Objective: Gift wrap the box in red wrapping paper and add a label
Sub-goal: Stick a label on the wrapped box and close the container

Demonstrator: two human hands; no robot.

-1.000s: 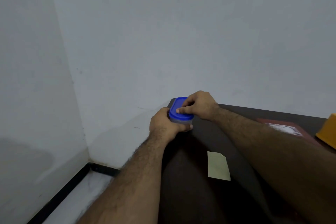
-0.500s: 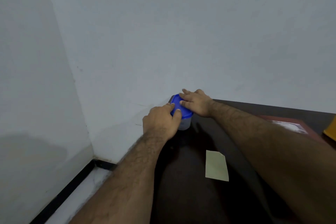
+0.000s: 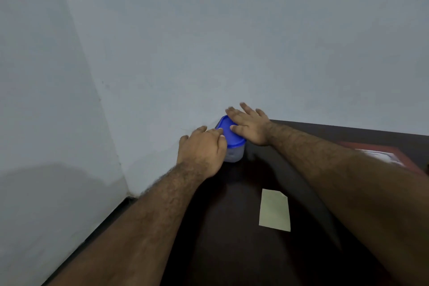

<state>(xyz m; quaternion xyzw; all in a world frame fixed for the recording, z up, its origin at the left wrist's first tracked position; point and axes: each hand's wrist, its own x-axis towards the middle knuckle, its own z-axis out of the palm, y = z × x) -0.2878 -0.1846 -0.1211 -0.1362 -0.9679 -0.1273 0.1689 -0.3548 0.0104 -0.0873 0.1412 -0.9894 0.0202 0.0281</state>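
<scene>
Now both hands' fingers (image 3: 234, 112) spread, resting on blue-lidded container (image 3: 233, 139), gripping nothing.

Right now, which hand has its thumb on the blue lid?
The right hand: its thumb rests on top of the blue lid, fingers spread straight past the far edge. The left hand sits at the lid's near-left edge, only its fingertips meeting the rim.

A lidded tub (image 3: 233, 146) stands at the table's (image 3: 232, 251) far corner, a paper slip (image 3: 275, 210) nearer.

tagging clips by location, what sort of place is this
Probably a plain room indoors, at a desk pushed into a corner: a dark tabletop, bare painted walls, and a black skirting strip along the floor.
</scene>
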